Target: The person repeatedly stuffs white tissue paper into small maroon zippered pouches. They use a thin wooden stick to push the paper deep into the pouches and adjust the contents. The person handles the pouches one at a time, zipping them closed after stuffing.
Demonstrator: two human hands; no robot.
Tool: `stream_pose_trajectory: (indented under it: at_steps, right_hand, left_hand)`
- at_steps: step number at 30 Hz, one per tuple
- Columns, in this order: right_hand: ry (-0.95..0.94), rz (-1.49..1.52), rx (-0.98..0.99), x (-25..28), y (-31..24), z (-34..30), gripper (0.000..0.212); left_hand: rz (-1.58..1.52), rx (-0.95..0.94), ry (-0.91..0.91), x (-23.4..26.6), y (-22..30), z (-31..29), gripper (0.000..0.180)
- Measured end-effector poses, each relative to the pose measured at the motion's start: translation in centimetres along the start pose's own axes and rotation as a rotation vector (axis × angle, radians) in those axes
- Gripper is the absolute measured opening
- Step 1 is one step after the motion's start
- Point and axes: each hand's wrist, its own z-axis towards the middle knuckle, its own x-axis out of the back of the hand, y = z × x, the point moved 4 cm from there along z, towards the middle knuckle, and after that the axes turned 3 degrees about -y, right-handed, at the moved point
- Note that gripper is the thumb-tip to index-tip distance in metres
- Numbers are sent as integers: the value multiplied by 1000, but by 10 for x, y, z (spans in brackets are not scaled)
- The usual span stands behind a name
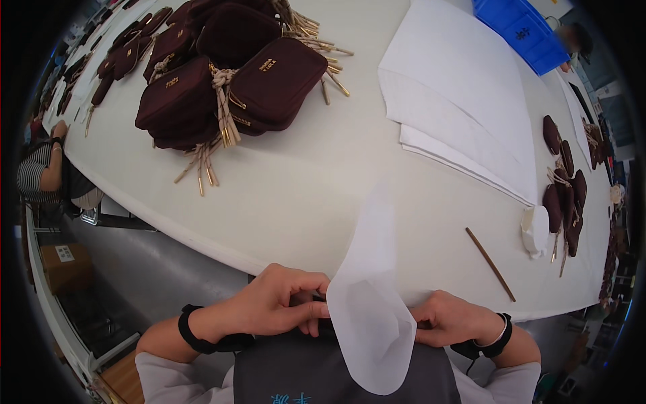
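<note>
A thin white paper sheet (372, 330) stands between my hands, bent, with its lower end hanging in front of my dark apron and its upper end smeared by motion. My left hand (286, 301) is closed, thumb and fingers pinched at the sheet's left edge; a small dark patch shows behind these fingers, and I cannot tell what it is. My right hand (449, 318) is closed at the sheet's right edge, its fingertips partly hidden. Both hands are at the near edge of the pale table (289, 195).
Dark maroon zip pouches (279, 84) with cord tassels are piled at the far left. White sheets (464, 101) lie stacked right of centre, near a blue bin (521, 30). A brown stick (490, 264), white tape roll (535, 231) and more pouches (565, 202) lie right. Another person (50, 168) sits left.
</note>
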Motion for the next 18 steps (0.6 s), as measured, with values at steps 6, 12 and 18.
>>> stream_pose_trajectory:
  at_steps: [6,12,18]
  right_hand:
    - [49,47,50,-6,10,4,25]
    - [118,-60,13,-3,8,-3,31]
    - [564,-626,209,5,-27,-9,23]
  left_hand:
    - [188,-5,-11,-1,-11,1,14]
    - [363,-261,72,-1,-9,6,14]
    - [488,-299,241,-4,2,16,15]
